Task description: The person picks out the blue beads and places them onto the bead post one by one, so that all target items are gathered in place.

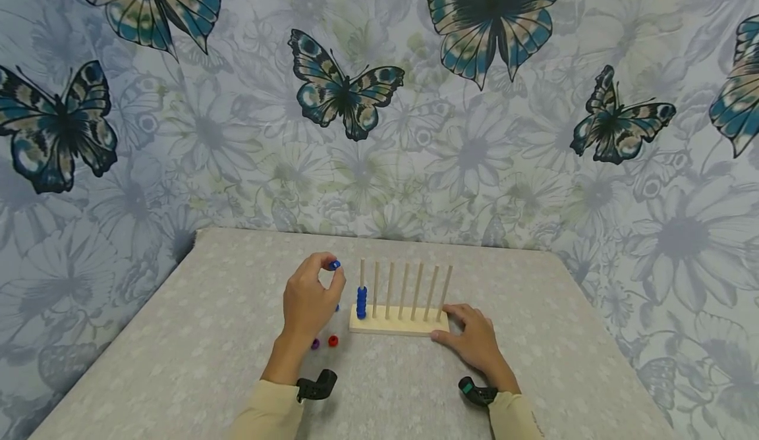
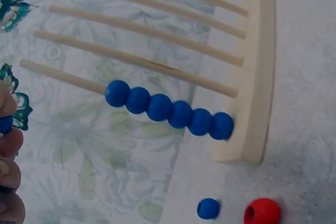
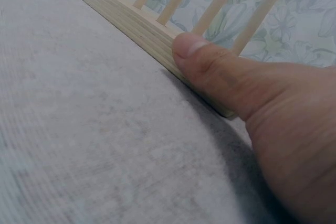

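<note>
My left hand [image 1: 305, 302] is raised to the left of a wooden peg rack [image 1: 397, 325], pinching a blue bead [image 1: 335, 265] between thumb and index finger. The bead is level with the upper part of the leftmost peg [image 1: 362, 272] and apart from it. Several blue beads [image 2: 159, 107] are stacked on that peg down to the base; the other pegs carry none. At the rack's right end, my right hand [image 1: 474, 338] grips the base, its thumb [image 3: 210, 64] along the front side and its fingers behind.
Loose beads lie on the cloth-covered table [image 1: 534, 295] left of the rack: a red bead [image 1: 333, 341], a purple bead [image 1: 315, 344] and a blue bead [image 2: 208, 209]. My left forearm partly covers this spot. A butterfly-patterned wall [image 1: 237, 183] stands behind the table.
</note>
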`<state>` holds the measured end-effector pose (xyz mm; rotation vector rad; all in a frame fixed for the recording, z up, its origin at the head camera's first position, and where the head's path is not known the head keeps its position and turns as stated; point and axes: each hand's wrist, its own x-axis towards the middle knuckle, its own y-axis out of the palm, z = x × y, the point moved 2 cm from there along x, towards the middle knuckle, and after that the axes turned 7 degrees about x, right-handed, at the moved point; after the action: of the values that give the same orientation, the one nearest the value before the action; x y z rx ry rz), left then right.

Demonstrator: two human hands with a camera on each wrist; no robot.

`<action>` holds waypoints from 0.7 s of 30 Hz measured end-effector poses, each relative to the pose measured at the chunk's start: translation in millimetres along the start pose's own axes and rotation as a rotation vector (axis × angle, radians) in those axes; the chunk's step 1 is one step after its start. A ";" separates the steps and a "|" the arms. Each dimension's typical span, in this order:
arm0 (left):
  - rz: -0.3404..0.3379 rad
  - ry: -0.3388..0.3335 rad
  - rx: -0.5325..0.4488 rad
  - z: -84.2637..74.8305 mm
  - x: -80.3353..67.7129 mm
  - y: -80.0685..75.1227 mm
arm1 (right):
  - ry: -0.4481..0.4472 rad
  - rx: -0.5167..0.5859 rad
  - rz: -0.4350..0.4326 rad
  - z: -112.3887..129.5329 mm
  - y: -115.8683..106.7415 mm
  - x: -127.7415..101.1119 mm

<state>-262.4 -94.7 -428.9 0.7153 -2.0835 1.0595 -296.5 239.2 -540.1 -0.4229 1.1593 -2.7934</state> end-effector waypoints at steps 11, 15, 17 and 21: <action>-0.030 -0.019 -0.044 -11.1 9.2 3.3 | 0.020 -0.001 0.008 -2.5 1.7 1.5; -0.027 -0.016 -0.041 -13.7 10.0 4.6 | 0.016 -0.003 0.000 -2.4 1.9 2.8; -0.026 -0.017 -0.040 -14.6 10.5 5.3 | 0.014 -0.006 -0.005 -2.2 1.8 3.0; -0.029 -0.020 -0.045 -16.7 11.6 6.2 | 0.012 -0.010 -0.010 -2.1 1.7 2.2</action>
<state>-268.6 -79.4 -415.6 0.7352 -2.1012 0.9899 -299.3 239.1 -542.2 -0.4139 1.1772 -2.8040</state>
